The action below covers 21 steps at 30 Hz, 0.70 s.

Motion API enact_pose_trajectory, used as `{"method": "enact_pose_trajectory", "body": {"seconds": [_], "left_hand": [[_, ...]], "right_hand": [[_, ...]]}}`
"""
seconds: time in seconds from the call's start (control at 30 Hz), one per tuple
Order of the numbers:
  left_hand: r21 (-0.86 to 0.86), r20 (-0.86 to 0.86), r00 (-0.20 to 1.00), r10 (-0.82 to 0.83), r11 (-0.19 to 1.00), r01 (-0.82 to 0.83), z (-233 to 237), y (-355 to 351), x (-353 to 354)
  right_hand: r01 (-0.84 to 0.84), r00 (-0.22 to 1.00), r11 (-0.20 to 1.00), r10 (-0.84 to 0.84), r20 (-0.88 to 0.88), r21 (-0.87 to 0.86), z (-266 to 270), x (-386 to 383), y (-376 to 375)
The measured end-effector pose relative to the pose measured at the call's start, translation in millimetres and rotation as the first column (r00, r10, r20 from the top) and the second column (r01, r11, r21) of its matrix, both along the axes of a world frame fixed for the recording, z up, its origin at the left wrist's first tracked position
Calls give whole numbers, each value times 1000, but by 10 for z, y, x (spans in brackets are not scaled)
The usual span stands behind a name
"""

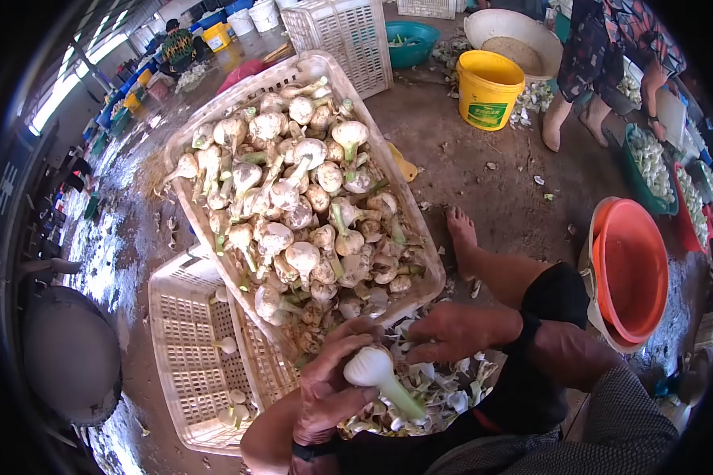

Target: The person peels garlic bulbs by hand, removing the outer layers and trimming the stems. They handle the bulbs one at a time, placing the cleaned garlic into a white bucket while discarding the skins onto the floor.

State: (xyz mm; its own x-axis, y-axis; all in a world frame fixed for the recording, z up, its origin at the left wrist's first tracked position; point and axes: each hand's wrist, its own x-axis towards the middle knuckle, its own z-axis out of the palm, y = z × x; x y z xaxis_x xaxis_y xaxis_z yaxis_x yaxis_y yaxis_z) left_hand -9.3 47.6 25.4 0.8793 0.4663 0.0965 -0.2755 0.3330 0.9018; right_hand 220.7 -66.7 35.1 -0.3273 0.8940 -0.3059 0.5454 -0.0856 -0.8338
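My left hand [325, 392] is wrapped round a peeled white garlic bulb [368, 367], whose pale green stem points down to the right. Just right of the bulb is my right hand [459, 332], its fingers curled together; whatever they hold, if anything, is hidden. Garlic peelings [455, 392] lie in a heap beneath both hands. Beyond them, a tilted white plastic crate [432, 277] is piled with unpeeled garlic bulbs [293, 190], dirt and stems still on them.
At left, a second crate [186, 340] holds a few peeled bulbs. An orange basin [630, 269] stands right of my knee. Farther off are a yellow bucket [487, 75], a wide pale basin [515, 39] and another person's legs [558, 119], beside a green basin of garlic [650, 170].
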Motion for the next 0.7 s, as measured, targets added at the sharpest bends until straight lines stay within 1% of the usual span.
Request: {"method": "enact_pose_trajectory", "body": {"seconds": [0.03, 0.07, 0.1, 0.17, 0.2, 0.23, 0.3, 0.33, 0.4, 0.43, 0.5, 0.53, 0.6, 0.63, 0.67, 0.7], "left_hand": [[-2, 1, 1000, 0, 1000, 0, -4, -25, 20], [15, -18, 998, 66, 998, -66, 2, -45, 40], [36, -37, 990, 134, 991, -133, 8, -48, 51], [49, -39, 988, 152, 987, -150, -22, -37, 48], [59, -40, 985, 167, 985, -165, -46, -40, 48], [56, -45, 986, 163, 985, -160, -69, -49, 49], [6, -16, 983, 182, 983, -182, -107, -55, 63], [7, -15, 983, 181, 984, -181, -113, -54, 61], [-62, -26, 986, 166, 984, -168, -120, -48, 52], [-62, -27, 986, 165, 984, -167, -114, -58, 56], [-53, -145, 974, 174, 982, -183, -88, -85, 70], [-53, -144, 974, 174, 982, -183, -76, -87, 69], [-94, -315, 939, 137, 980, -174, -51, -79, 65], [-93, -313, 940, 137, 980, -174, -49, -61, 66], [-165, -351, 933, 84, 975, -149, -49, -35, 69], [-236, -387, 922, 28, 963, -128, -46, -19, 67]], "right_hand": [[99, 961, 995, -88, -264, 28, 3, 3, 3], [67, 893, 995, -90, -441, -68, 36, -46, -5], [66, 893, 996, -88, -441, -66, 60, -90, -6], [-69, 796, 988, -30, -604, -140, 59, -167, -18], [-57, 804, 994, -12, -594, -97, 2, -171, -17], [-54, 802, 994, -17, -597, -100, -9, -176, -46], [30, 753, 964, -196, -628, -265, -1, -160, -90], [31, 754, 964, -197, -627, -264, 33, -149, -97], [68, 707, 950, -262, -657, -305, 108, -127, -104], [69, 706, 950, -262, -658, -305, 98, -128, -106], [72, 715, 962, -234, -659, -263, 62, -130, -100], [72, 715, 962, -233, -659, -262, 51, -133, -92], [164, 837, 986, -120, -533, 36, 30, -143, -70], [163, 838, 986, -119, -532, 37, -19, -159, -68], [177, 910, 957, -70, -409, 231, -92, -189, -67], [159, 961, 895, -44, -274, 416, -132, -213, -66]]}}
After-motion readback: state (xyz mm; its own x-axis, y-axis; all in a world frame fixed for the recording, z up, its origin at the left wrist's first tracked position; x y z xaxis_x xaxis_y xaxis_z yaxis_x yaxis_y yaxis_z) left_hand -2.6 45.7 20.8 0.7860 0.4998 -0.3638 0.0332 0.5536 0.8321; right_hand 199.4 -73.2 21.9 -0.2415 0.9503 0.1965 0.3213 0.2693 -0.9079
